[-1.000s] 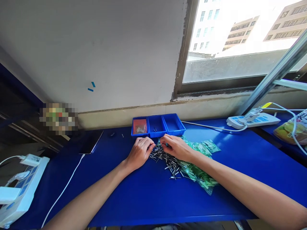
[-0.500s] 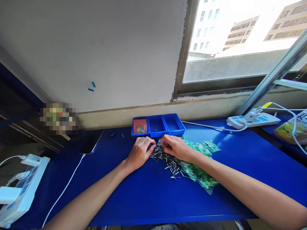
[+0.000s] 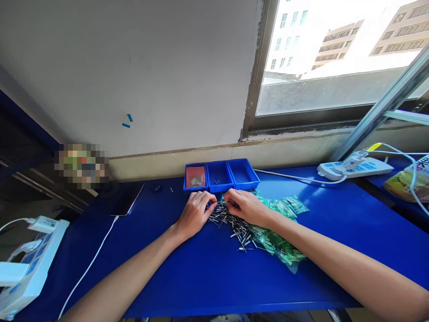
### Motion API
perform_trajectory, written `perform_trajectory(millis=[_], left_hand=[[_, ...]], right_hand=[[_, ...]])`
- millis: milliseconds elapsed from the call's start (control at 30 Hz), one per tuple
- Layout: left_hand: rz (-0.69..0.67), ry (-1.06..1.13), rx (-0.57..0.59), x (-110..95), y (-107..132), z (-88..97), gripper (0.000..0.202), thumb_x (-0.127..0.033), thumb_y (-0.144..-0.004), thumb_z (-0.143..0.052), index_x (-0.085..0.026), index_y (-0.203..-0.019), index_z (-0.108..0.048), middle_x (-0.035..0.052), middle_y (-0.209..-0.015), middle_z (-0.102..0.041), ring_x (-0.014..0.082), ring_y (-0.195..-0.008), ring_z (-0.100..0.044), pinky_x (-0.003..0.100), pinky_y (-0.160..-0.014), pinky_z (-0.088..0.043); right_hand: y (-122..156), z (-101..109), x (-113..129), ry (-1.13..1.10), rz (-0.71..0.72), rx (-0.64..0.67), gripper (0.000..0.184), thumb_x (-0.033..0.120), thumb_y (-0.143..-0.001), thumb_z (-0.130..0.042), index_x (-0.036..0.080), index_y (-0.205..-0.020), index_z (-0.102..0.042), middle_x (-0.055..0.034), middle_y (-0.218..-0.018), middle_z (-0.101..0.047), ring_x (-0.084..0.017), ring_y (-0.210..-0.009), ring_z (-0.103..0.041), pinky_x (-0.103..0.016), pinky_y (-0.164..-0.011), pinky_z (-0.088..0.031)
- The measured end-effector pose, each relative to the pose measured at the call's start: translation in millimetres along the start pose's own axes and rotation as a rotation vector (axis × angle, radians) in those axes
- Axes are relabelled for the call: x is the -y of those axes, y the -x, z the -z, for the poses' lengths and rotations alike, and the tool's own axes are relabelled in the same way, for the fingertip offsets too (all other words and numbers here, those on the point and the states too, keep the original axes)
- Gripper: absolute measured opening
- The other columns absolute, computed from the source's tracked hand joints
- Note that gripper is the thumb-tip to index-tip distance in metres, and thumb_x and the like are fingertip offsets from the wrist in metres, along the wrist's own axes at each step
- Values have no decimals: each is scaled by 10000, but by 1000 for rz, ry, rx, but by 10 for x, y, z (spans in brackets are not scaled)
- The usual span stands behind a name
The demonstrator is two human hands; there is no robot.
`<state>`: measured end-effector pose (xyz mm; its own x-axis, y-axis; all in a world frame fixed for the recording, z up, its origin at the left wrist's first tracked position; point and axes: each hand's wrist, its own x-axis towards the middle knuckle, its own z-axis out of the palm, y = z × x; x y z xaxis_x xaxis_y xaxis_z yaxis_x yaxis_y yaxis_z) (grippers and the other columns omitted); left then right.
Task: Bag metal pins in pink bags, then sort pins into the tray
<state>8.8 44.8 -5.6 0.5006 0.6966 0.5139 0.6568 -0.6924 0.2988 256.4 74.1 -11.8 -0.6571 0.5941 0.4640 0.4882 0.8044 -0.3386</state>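
My left hand (image 3: 197, 211) and my right hand (image 3: 246, 206) meet over a heap of small metal pins (image 3: 239, 230) on the blue table. Between their fingertips runs a thin metal pin (image 3: 221, 203), each hand pinching one end. Its finer details are too small to make out. Under and beyond my right forearm lie many small clear-green plastic packets (image 3: 284, 248). Just behind the hands stand three joined blue bins: the left bin (image 3: 195, 176) holds a reddish card and small pale bits, the middle bin (image 3: 219, 175) a few tiny pins, the right bin (image 3: 244, 173) nothing visible.
A phone (image 3: 129, 201) with a white cable lies at the left on the blue table (image 3: 187, 281). White power strips sit at the left edge (image 3: 36, 259) and back right (image 3: 355, 169). A metal frame (image 3: 375, 107) slants up at the right, beside a food bag (image 3: 405, 181).
Both hands keep the same pinch over the heap, with hardly any movement. The view has shifted very slightly.
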Motion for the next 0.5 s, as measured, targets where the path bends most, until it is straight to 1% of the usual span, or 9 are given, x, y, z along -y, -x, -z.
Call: perform_trajectory(millis=[367,500], left_hand=[[-10,-6,-3,6,2,-8,42,-240,-1088,-515,-225,-1078,-553,29,-1013,-687,214,-973,-645,393,-915,-447],[-13,-16,-1,14,2,-17,28,-224,-1082,-523,-221,-1070,-548,26,-1001,-681,213,-957,-637,390,-899,-444]], right_hand=[[4,-15,-14,8,-6,14,108,172,-991,-545,239,-1073,-524,-14,-901,-647,-187,-766,-603,-296,-728,-434],[3,-13,-15,4,-15,19,132,159,-979,-552,239,-1079,-523,-8,-888,-642,-189,-768,-605,-295,-731,-433]])
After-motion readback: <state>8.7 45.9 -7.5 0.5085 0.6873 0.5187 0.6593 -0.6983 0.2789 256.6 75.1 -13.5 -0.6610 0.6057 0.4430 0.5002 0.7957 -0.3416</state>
